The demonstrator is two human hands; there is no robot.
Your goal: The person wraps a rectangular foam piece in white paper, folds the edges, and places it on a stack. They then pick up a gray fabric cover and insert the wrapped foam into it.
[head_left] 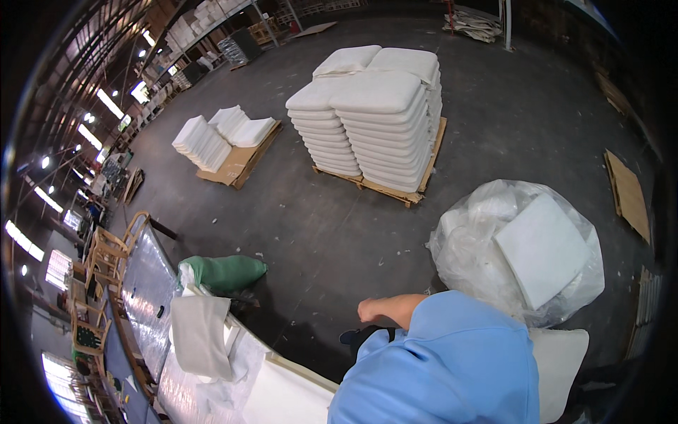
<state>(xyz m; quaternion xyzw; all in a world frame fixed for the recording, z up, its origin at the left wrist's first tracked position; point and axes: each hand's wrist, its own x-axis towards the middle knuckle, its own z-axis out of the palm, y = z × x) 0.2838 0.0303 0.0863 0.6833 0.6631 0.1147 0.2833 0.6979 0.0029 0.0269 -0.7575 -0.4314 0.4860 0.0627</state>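
My right hand [368, 310] hangs out past my blue sleeve, over the dark floor and beside my shoe. It shows small and rounded from the back, its fingers turned out of sight. I see nothing sticking out of it, and it touches no object that I can make out. My left hand is not in view. Left of my body, a grey-beige cushion or folded fabric piece [200, 336] lies over white pieces on a plastic-covered table [145, 286]. To the right, a large clear plastic bag [462, 237] bulges with white contents, and a white square pad [542, 247] rests on it.
White cushions [381, 95] stand stacked high on a wooden pallet [406, 196]. Smaller white stacks [203, 145] sit on cardboard farther left. A green sack [227, 274] lies by the table, near wooden chair frames [106, 254]. Flat cardboard [628, 194] lies at the right.
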